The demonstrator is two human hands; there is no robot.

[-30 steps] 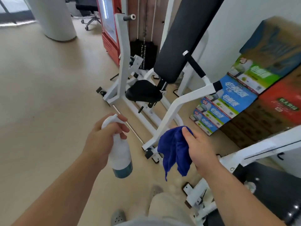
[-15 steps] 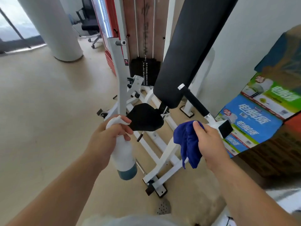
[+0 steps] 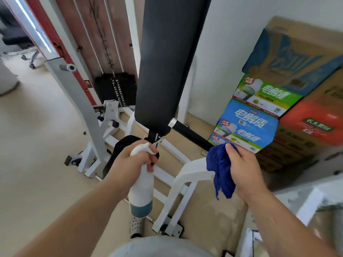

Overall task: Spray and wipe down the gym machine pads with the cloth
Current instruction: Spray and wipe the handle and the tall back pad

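Forearms of a person reach forward from the bottom edge, seen from above. Between them, nearest of all, is a patch of pale grey clothing (image 3: 159, 245), and just beyond it a grey perforated clog-style shoe (image 3: 136, 226) on the beige floor (image 3: 37, 164). The left hand (image 3: 133, 162) grips the neck of a white plastic spray bottle with a blue-grey base (image 3: 142, 191); the fingers are wrapped tightly round it, with one finger curled over the front of the white nozzle head. The bottle hangs roughly upright, base down. To the right, apart from the bottle, the right hand (image 3: 243, 169) pinches a bunched royal-blue microfibre cloth (image 3: 220, 169) between thumb and curled fingers; the loose folds of cloth hang below the hand. Behind both hands stands the white painted steel frame of the gym machine (image 3: 178, 184), a bent tube passing between bottle and cloth. Partly hidden behind the left hand is a small black padded seat (image 3: 118, 147). Above it rises a long black upholstered back pad (image 3: 165, 62), tilted and filling the upper centre. A black foam-covered handle bar (image 3: 191, 133) juts from beside the lower end of the pad toward the cloth. Farther back sits a black weight stack (image 3: 115, 89) with cables above it. At the right, printed cardboard boxes in blue, green and orange (image 3: 259, 117) are stacked against a white wall (image 3: 232, 34).
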